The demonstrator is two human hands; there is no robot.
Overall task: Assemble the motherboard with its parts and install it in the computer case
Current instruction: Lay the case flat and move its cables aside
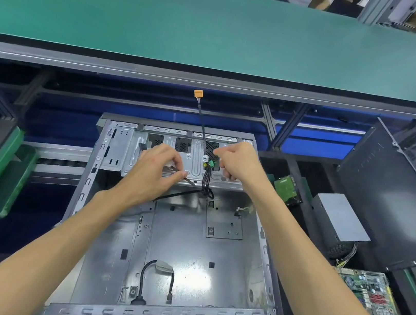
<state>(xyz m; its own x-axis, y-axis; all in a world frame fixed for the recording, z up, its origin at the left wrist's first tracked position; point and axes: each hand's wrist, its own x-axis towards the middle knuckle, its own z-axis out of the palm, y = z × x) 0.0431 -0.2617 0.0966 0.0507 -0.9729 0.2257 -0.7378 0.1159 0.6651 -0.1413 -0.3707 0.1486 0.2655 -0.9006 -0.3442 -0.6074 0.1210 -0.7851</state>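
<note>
An open metal computer case (pixel 228 265) lies flat in front of me, its floor bare. A bundle of black cables (pixel 206 181) hangs at the drive cage (pixel 194 166) at the case's far end. One cable rises from it to an orange connector (pixel 198 93); a green connector (pixel 210 163) sits by the bundle. My left hand (pixel 156 168) pinches a thin black cable over the cage. My right hand (pixel 238 162), fingers curled, holds the cables beside the green connector. The motherboard (pixel 369 297) lies outside the case at the lower right.
A grey power supply (pixel 340 223) and a dark case side panel (pixel 390 195) sit to the right. A hard drive (pixel 287 188) lies right of the cage. A short black cable (pixel 156 279) lies on the case floor. A green conveyor (pixel 220 29) runs across behind.
</note>
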